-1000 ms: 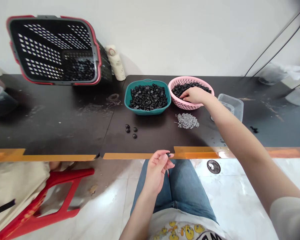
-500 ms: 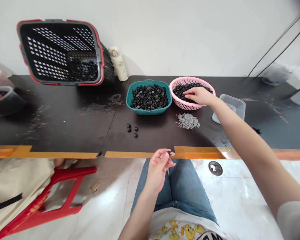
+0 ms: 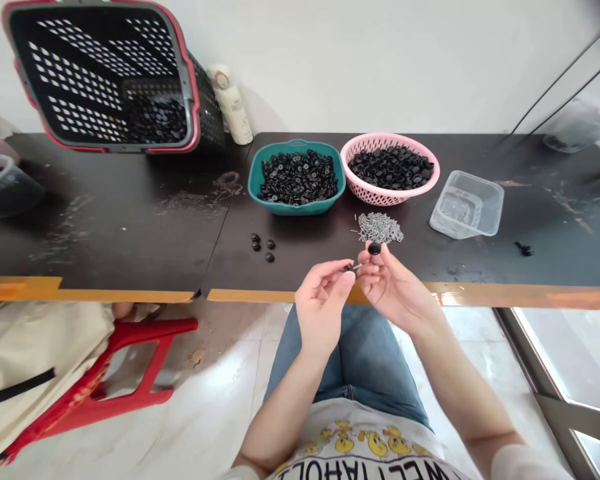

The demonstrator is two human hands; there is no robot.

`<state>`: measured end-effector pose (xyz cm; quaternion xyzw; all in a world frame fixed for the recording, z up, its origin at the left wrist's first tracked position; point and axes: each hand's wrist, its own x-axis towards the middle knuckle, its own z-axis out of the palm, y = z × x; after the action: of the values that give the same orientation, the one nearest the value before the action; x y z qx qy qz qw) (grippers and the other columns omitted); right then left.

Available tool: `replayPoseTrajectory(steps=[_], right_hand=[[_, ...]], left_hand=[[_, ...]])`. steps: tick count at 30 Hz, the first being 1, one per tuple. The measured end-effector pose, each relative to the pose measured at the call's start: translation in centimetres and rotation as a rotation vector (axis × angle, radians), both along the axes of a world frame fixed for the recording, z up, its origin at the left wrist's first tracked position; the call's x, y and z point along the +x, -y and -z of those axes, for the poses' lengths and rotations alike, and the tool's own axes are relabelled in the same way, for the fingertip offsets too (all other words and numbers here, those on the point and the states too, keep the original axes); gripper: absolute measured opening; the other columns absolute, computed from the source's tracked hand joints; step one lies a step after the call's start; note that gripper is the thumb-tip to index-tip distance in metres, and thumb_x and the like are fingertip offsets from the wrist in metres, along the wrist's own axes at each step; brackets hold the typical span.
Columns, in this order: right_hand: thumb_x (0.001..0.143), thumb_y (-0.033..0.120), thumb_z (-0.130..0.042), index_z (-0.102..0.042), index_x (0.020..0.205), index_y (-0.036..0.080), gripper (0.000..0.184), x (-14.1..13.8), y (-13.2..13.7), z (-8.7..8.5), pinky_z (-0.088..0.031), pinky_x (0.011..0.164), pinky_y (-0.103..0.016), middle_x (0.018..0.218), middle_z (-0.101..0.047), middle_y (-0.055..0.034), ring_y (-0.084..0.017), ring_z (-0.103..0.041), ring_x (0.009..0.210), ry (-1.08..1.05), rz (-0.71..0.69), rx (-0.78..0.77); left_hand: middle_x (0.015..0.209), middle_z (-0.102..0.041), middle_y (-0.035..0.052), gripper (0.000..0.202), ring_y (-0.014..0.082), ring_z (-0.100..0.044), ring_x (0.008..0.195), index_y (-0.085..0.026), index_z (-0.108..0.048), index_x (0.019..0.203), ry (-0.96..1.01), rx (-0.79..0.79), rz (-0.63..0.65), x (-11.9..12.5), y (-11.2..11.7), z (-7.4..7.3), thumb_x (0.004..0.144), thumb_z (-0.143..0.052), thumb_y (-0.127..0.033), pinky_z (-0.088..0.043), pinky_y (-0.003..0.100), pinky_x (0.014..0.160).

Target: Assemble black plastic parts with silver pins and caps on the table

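Observation:
My left hand (image 3: 324, 300) is closed, pinching a small black piece (image 3: 351, 268) with a thin silvery pin sticking out to the right. Beside it, my right hand (image 3: 393, 287) grips a round black cap (image 3: 375, 249) between thumb and fingers. The two hands are close together above the table's front edge. Just behind them lies a heap of small metal pins (image 3: 380, 228). A pink basket (image 3: 380, 199) full of black caps stands beyond that, next to a teal basin (image 3: 296, 209) of flat black discs. Several black round pieces (image 3: 270, 245) lie left of my hands.
A clear plastic tub (image 3: 467, 207) stands right of the pink basket, with a small black clump (image 3: 524, 249) further right. A large crate (image 3: 195, 80) and a white bottle (image 3: 233, 110) are at the back left. A red stool (image 3: 145, 397) with a seated person is at left.
My right hand has left the pink basket and come back to my left hand, now with a black cap in its fingers. The view has shifted slightly.

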<state>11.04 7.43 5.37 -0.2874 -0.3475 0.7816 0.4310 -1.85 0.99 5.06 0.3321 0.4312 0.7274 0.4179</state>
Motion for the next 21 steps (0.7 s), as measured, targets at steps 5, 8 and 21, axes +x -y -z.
replayPoseTrajectory(steps=[5,8,21], right_hand=[[0.094,0.048,-0.07,-0.077,0.101,0.029,0.022,-1.5,2.7,0.9,-0.06,0.063,-0.019,0.09,-0.073,0.0005,-0.01,-0.064,0.072,-0.056,0.068,-0.053],[0.092,0.046,-0.074,-0.078,0.1,0.03,0.018,-2.1,3.5,1.0,-0.061,0.07,-0.018,0.093,-0.076,0.0024,-0.01,-0.069,0.079,-0.102,0.103,-0.123],[0.079,0.041,-0.086,-0.081,0.096,0.03,0.021,-3.0,4.3,0.6,-0.062,0.077,-0.021,0.094,-0.079,0.003,-0.012,-0.072,0.082,-0.094,0.212,-0.164]], left_hand=[[0.102,-0.074,0.0045,0.016,0.0154,-0.073,0.09,-0.024,-0.078,0.104,-0.217,-0.006,-0.076,0.7,0.6,-0.5,0.089,-0.076,-0.027,-0.063,0.027,0.083],[0.102,-0.074,0.0034,0.017,0.0143,-0.072,0.09,-0.025,-0.078,0.106,-0.343,-0.021,-0.135,0.6,1.1,-0.4,0.089,-0.075,-0.025,-0.062,0.026,0.084],[0.099,-0.078,0.0015,0.02,0.0149,-0.072,0.088,-0.026,-0.079,0.106,-0.592,0.034,-0.245,0.4,1.2,-0.2,0.088,-0.075,-0.017,-0.062,0.028,0.082]])
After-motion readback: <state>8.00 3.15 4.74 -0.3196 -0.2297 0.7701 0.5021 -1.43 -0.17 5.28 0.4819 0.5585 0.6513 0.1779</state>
